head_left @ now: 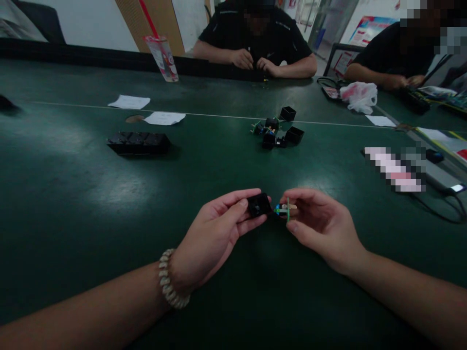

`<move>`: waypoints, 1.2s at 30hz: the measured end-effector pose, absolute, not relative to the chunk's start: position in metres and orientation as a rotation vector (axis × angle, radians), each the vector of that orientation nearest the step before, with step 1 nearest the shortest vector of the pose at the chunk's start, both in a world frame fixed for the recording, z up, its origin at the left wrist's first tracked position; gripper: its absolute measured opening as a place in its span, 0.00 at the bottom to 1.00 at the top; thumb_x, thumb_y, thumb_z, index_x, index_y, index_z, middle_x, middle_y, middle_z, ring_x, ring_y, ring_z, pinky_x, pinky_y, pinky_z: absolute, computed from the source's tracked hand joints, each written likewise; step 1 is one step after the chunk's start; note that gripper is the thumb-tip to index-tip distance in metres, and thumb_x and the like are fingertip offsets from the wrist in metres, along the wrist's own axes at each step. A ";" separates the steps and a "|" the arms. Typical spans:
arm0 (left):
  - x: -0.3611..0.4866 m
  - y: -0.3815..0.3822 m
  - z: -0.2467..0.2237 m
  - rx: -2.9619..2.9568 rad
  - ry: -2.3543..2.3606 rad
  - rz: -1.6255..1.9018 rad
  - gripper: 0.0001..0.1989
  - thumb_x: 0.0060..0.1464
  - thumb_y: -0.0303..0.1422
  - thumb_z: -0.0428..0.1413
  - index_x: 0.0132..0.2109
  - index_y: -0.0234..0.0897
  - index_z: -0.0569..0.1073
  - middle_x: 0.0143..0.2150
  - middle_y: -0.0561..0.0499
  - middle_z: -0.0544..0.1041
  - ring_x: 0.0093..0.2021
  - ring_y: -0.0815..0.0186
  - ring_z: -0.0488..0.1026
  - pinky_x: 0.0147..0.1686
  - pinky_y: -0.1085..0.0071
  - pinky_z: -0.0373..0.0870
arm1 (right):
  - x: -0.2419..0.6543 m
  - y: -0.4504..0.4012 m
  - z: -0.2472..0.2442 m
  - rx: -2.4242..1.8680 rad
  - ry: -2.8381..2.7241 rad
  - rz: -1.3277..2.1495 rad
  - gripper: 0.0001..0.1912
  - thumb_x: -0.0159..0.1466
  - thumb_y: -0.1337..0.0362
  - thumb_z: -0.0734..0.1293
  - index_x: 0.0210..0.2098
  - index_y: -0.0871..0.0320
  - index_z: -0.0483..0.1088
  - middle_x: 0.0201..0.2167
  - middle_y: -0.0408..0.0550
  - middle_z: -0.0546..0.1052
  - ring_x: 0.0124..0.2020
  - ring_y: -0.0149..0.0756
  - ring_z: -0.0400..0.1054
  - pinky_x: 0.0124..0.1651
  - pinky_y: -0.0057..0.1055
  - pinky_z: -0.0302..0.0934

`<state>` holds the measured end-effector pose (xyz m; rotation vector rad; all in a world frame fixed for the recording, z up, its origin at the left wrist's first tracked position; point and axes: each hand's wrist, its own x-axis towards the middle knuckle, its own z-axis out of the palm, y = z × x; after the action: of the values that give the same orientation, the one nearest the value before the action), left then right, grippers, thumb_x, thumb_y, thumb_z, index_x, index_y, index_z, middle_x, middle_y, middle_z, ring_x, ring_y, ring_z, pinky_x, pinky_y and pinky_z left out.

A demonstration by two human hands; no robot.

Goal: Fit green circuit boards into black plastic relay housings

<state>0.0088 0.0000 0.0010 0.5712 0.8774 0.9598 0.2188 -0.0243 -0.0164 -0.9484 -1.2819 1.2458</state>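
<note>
My left hand (222, 221) is closed around a small black plastic housing (259, 205), thumb on top and fingers beneath. Between thumb and fingers, my right hand (321, 223) grips a small green circuit board (288, 210) by its edges. Blue and light-coloured parts stick out from the board. Its left end is right beside the housing; I cannot tell whether the two touch. Farther off, a loose group of black housings (294, 135) and small circuit boards (258, 128) lies on the table. To the left sits a row of black housings (139, 143) set side by side.
The green table (109, 204) carries two paper slips (165, 118), a plastic cup with a red straw (164, 61), a white plastic bag (359, 97) and a partly blurred phone-like object with a cable (440, 214). Two people in black sit across, their hands (243, 59) on small things.
</note>
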 end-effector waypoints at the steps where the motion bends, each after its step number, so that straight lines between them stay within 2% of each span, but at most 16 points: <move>1: 0.009 0.000 0.001 0.577 0.874 0.960 0.12 0.67 0.21 0.57 0.46 0.34 0.86 0.49 0.40 0.88 0.52 0.57 0.84 0.58 0.58 0.81 | 0.219 -0.024 -0.015 -0.963 -1.322 1.201 0.19 0.59 0.73 0.79 0.49 0.51 0.80 0.45 0.47 0.82 0.43 0.36 0.79 0.48 0.34 0.77; 4: 0.008 -0.001 0.000 0.599 0.859 0.960 0.11 0.66 0.22 0.59 0.46 0.35 0.86 0.50 0.41 0.88 0.54 0.55 0.83 0.60 0.54 0.79 | 0.218 -0.025 -0.011 -0.949 -1.421 1.077 0.18 0.59 0.73 0.78 0.47 0.51 0.80 0.48 0.49 0.81 0.47 0.39 0.79 0.49 0.35 0.78; 9: 0.008 -0.001 0.001 0.599 0.853 0.950 0.11 0.66 0.22 0.58 0.46 0.34 0.86 0.50 0.40 0.88 0.54 0.55 0.84 0.61 0.54 0.78 | 0.215 -0.029 -0.013 -0.882 -1.564 0.946 0.23 0.60 0.76 0.75 0.52 0.49 0.80 0.49 0.51 0.82 0.49 0.43 0.79 0.49 0.38 0.78; 13: 0.009 0.000 0.004 0.585 0.853 0.946 0.13 0.67 0.20 0.56 0.46 0.34 0.86 0.49 0.41 0.88 0.51 0.57 0.85 0.57 0.59 0.81 | 0.216 -0.033 -0.015 -0.870 -1.677 0.823 0.27 0.61 0.77 0.74 0.56 0.48 0.80 0.50 0.52 0.80 0.51 0.44 0.78 0.49 0.40 0.77; 18: 0.009 0.000 0.006 0.564 0.863 0.925 0.15 0.69 0.19 0.54 0.45 0.34 0.87 0.48 0.42 0.89 0.48 0.61 0.86 0.49 0.67 0.83 | 0.214 -0.032 -0.016 -0.835 -1.623 0.864 0.30 0.60 0.77 0.75 0.59 0.47 0.78 0.50 0.51 0.78 0.49 0.42 0.77 0.45 0.37 0.77; 24: 0.007 0.000 0.004 0.588 0.835 0.911 0.14 0.69 0.20 0.55 0.46 0.33 0.87 0.49 0.41 0.89 0.47 0.61 0.86 0.46 0.69 0.84 | 0.212 -0.031 -0.019 -0.838 -1.609 0.871 0.25 0.61 0.78 0.75 0.53 0.49 0.79 0.50 0.51 0.79 0.52 0.43 0.77 0.48 0.37 0.76; 36: 0.009 0.002 0.002 0.605 0.839 0.899 0.15 0.68 0.19 0.55 0.46 0.33 0.87 0.48 0.42 0.89 0.48 0.59 0.86 0.46 0.69 0.85 | 0.214 -0.029 -0.023 -0.805 -1.635 0.848 0.24 0.61 0.77 0.75 0.54 0.52 0.78 0.50 0.52 0.79 0.52 0.43 0.78 0.47 0.36 0.78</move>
<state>0.0089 0.0016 0.0023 0.6047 0.8388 0.8990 0.2137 -0.0291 -0.0232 -0.8048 -1.6346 0.8478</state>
